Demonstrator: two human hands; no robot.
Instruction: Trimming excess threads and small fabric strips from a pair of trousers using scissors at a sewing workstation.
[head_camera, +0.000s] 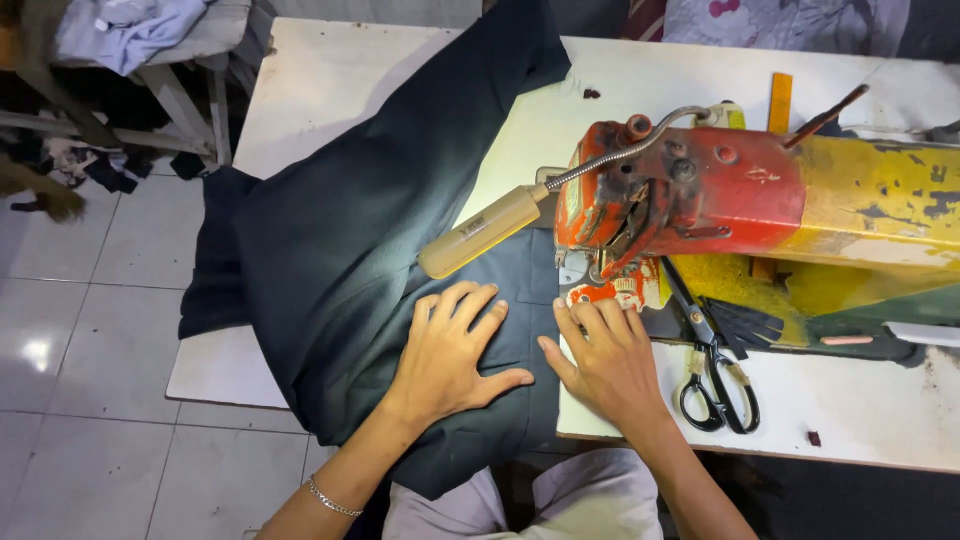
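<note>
Left hand (452, 345) lying flat, fingers spread, pressing dark fabric (350, 230) onto white worktop (320, 70). Right hand (607, 355) lying open, fingers together, resting on same fabric just below red-and-yellow sewing machine (720, 195). Fabric draping across worktop, hanging over near edge. Flexible lamp (480, 232) shining near hands. Black scissors (715, 375) lying right of right hand.

Both hands (530, 350) flat on dark fabric (350, 230) beside sewing machine (720, 190)
</note>
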